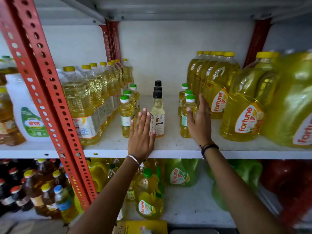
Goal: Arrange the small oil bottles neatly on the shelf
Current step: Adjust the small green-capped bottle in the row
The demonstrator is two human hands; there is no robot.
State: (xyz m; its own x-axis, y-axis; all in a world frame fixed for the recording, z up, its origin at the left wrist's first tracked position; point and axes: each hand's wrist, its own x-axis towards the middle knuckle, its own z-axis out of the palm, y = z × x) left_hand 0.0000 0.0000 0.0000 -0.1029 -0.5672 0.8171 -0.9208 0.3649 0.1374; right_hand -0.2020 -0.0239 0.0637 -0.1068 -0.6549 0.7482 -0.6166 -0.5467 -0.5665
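Small bottles [157, 112] are standing in three front-to-back rows mid-shelf [168, 146]; mostly done, judging by the lines. Left hand [141, 132] flat, fingers together, is nudging between rows. Right hand [199, 119], fingers loosely spread, is steadying the right row [186, 114].

Shelf colours: white shelf [177, 146], red perforated upright [50, 92].
Small bottles [125, 115]: yellow oil, green caps; middle row [157, 114] black caps.
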